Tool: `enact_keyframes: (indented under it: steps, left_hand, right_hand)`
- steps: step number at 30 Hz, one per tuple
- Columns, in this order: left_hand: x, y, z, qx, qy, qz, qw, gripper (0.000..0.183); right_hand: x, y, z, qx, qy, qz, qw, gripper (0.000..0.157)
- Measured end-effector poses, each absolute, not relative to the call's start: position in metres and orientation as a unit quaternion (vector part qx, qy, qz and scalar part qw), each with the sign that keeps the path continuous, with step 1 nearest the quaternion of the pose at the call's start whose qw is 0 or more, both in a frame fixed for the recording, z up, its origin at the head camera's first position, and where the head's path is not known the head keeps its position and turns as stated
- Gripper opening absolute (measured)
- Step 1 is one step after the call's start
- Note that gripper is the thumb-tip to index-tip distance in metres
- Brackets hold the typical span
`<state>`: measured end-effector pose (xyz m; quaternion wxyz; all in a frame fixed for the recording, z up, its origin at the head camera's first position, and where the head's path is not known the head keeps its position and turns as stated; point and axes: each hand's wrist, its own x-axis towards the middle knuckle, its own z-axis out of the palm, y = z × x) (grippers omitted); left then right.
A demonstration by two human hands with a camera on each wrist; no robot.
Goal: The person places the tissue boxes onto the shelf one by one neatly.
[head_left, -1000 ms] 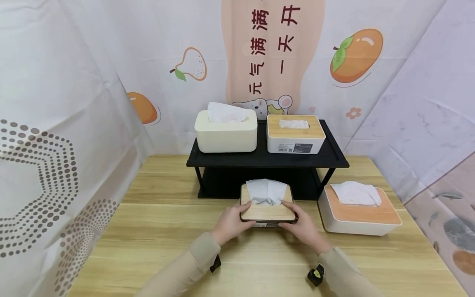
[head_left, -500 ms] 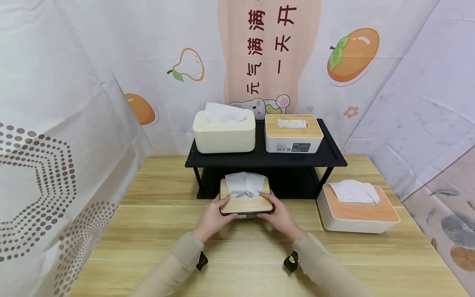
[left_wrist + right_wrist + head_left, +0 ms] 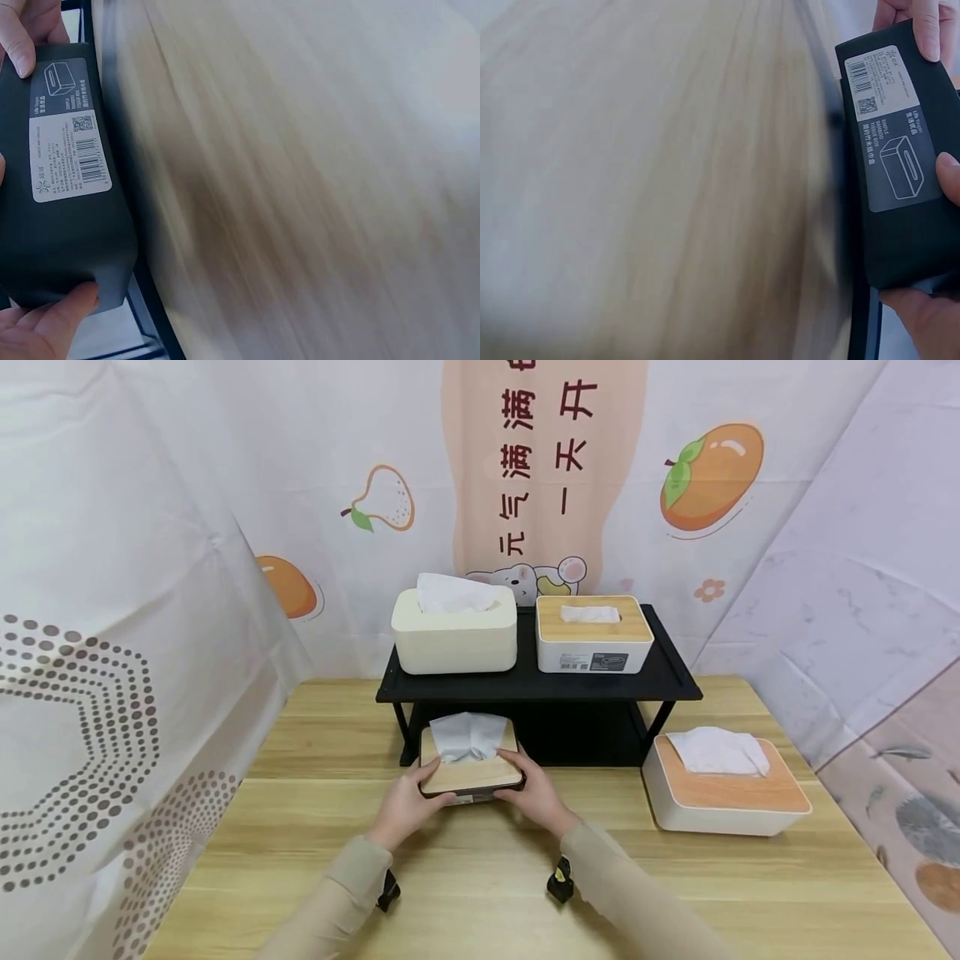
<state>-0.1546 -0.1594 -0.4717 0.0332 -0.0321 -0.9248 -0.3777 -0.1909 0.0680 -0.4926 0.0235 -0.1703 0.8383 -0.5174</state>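
Note:
A tissue box (image 3: 469,777) with a light wooden lid and black body is held between both hands at the left front of the black rack's lower tier. A white tissue (image 3: 467,737) sticks up from its slot. My left hand (image 3: 405,803) grips the left end and my right hand (image 3: 537,795) the right end, thumbs at the front. A barcode label (image 3: 69,157) shows on the dark front in the left wrist view; the right wrist view shows this label (image 3: 889,127) too. Whether the box's underside touches the tier cannot be seen.
The black two-tier rack (image 3: 525,689) carries a cream tissue box (image 3: 454,643) and a white tissue box with a bamboo lid (image 3: 592,647) on top. On the wooden table (image 3: 300,827), right of the rack, stands a white tissue box with an orange-brown lid (image 3: 723,797).
Both hands have moved the black-bodied tissue box leftward along the rack's front, from near its middle to the left part of the lower tier. The grip stays the same.

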Motion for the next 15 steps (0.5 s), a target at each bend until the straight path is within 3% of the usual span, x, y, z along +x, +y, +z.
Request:
enact_keyframes:
  steps: [15]
  left_hand:
    - [-0.161,-0.174,-0.478,-0.032,-0.925,-0.377,0.018,0.067]
  right_hand:
    - [-0.197,0.055,-0.497,-0.175,0.856,-0.485,0.029,0.061]
